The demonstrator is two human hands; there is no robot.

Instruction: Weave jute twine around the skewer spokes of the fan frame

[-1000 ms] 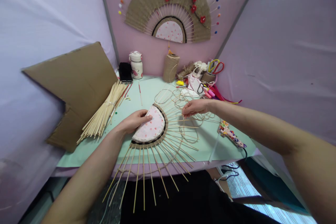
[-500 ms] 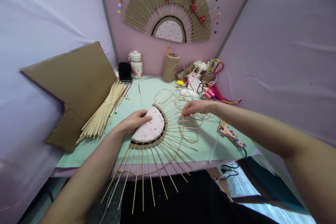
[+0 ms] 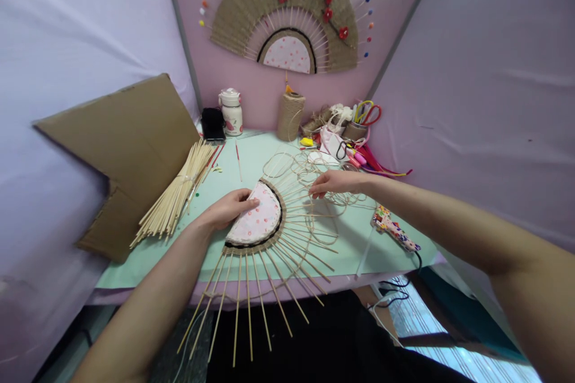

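Observation:
My left hand (image 3: 231, 208) grips the straight edge of a half-round fan piece (image 3: 257, 218), its thumb on the pink dotted cloth. A black band and a woven twine band run around the cloth. Thin wooden sticks (image 3: 250, 311) spread out from it, the lower ones past the table's front edge. Over the sticks on the right, my right hand (image 3: 321, 184) has its fingers pinched together on twine (image 3: 309, 221). That twine hangs in a loop and passes among the sticks. More loose twine lies tangled behind and beside this hand.
Cardboard (image 3: 135, 149) and a stick bundle (image 3: 173, 194) stand left. At the back are a white bottle (image 3: 232, 112), a twine spool (image 3: 290, 116) and scissors (image 3: 366, 112). A flowery glue gun (image 3: 395, 228) lies right. A finished fan (image 3: 260, 6) hangs behind.
The fan piece has turned slightly, its lower sticks shifting a little to the right. Both hands keep their hold, and the whole view has moved slightly.

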